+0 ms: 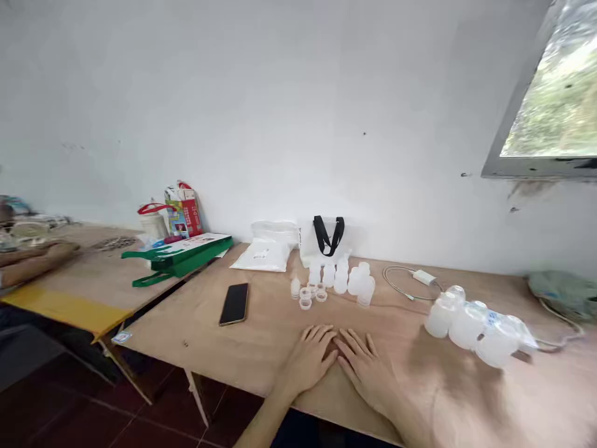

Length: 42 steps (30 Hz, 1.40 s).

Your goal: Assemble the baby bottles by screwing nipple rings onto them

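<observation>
My left hand (pixel 310 358) and my right hand (pixel 368 367) lie flat on the plywood table (pixel 261 348), fingers stretched out, fingertips touching each other. Neither holds anything. Just beyond them stands a group of small white plastic bottles (pixel 342 277) with a few loose caps (pixel 310 295). A black phone (pixel 234 303) lies face up to the left of my hands. A plastic-wrapped pack of larger white bottles (pixel 476 323) lies on its side to the right.
A white bag with black handles (pixel 326 239) and a white pouch (pixel 262 255) rest against the wall. A white charger with cable (pixel 420 278) lies at the back right. A green bag (pixel 180 255) and a red carton (pixel 186 211) sit on the neighbouring table. A window (pixel 555 106) is at upper right.
</observation>
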Each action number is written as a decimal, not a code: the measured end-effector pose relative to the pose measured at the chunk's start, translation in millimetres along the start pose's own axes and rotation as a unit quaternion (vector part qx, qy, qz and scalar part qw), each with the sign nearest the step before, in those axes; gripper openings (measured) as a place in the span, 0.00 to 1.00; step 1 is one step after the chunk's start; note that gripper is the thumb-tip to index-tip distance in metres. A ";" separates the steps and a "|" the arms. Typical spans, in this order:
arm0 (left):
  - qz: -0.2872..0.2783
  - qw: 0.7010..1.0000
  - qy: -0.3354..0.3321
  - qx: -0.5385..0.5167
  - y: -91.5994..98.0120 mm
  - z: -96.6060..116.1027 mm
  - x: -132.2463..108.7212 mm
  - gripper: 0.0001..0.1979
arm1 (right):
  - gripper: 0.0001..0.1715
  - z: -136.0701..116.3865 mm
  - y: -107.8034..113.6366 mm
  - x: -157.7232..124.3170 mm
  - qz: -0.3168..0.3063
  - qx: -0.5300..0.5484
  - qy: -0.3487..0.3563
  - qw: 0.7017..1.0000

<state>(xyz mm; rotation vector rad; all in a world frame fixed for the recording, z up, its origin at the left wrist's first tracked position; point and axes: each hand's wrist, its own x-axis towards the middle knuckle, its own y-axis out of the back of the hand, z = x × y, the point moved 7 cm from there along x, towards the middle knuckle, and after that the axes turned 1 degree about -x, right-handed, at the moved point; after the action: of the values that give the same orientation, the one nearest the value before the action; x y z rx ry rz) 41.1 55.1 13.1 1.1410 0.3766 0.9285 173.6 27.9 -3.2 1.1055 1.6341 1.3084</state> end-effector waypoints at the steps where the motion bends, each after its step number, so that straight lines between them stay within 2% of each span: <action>1: 0.002 1.000 0.000 0.000 0.8 1.3 0.2 0.24 | 0.31 0.7 0.5 0.4 -0.001 0.005 -0.002 1.000; 5: 0.017 1.000 -0.012 -0.012 4.1 6.4 0.5 0.22 | 0.31 6.3 0.2 0.2 0.018 0.026 0.008 0.999; 8: 0.033 0.999 -0.023 -0.036 8.3 5.6 -0.2 0.18 | 0.29 17.5 -3.9 -1.4 0.063 0.038 0.035 0.997; 10: 0.065 0.996 -0.005 -0.065 17.0 -2.8 -0.7 0.15 | 0.28 30.9 -2.0 -1.4 0.125 0.045 0.038 0.990; 12: 0.121 0.987 0.028 -0.104 31.4 -17.0 -1.9 0.13 | 0.26 48.3 9.0 -0.4 0.212 0.050 0.015 0.976; 14: 0.176 0.974 0.064 -0.130 46.4 -33.7 -3.7 0.12 | 0.26 63.9 29.4 1.5 0.303 0.047 -0.009 0.952; 16: 0.205 0.965 0.099 -0.129 56.4 -49.5 -3.6 0.12 | 0.29 75.4 53.2 7.7 0.358 0.042 -0.020 0.932; 19: 0.243 0.954 0.131 -0.115 64.8 -68.0 1.6 0.15 | 0.36 94.1 82.0 25.6 0.375 0.062 -0.055 0.923; 21: 0.287 0.940 0.145 -0.111 69.8 -78.8 8.3 0.16 | 0.40 108.1 89.4 39.0 0.366 0.088 -0.092 0.922; 24: 0.338 0.919 0.170 -0.112 73.5 -95.5 23.9 0.23 | 0.44 123.9 81.5 57.3 0.346 0.135 -0.117 0.921; 27: 0.341 0.913 0.178 -0.136 70.3 -110.2 43.7 0.34 | 0.44 136.2 65.5 69.6 0.346 0.213 -0.125 0.905; 29: 0.338 0.911 0.175 -0.158 66.1 -117.6 54.0 0.37 | 0.41 141.3 57.4 75.2 0.349 0.251 -0.127 0.894; 35: 0.342 0.903 0.144 -0.215 52.4 -128.9 68.6 0.34 | 0.36 147.8 58.7 77.0 0.391 0.280 -0.125 0.868; 38: 0.351 0.899 0.149 -0.214 50.2 -135.5 69.7 0.32 | 0.38 149.5 67.3 69.2 0.443 0.281 -0.132 0.841; 42: 0.359 0.896 0.158 -0.207 55.5 -145.6 68.4 0.22 | 0.40 142.7 76.3 50.2 0.525 0.263 -0.135 0.798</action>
<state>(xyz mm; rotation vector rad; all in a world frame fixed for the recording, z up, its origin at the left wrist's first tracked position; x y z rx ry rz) -42.3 203.5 16.4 0.7204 -0.0110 1.7650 301.2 129.6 42.4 2.6593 1.1488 1.1915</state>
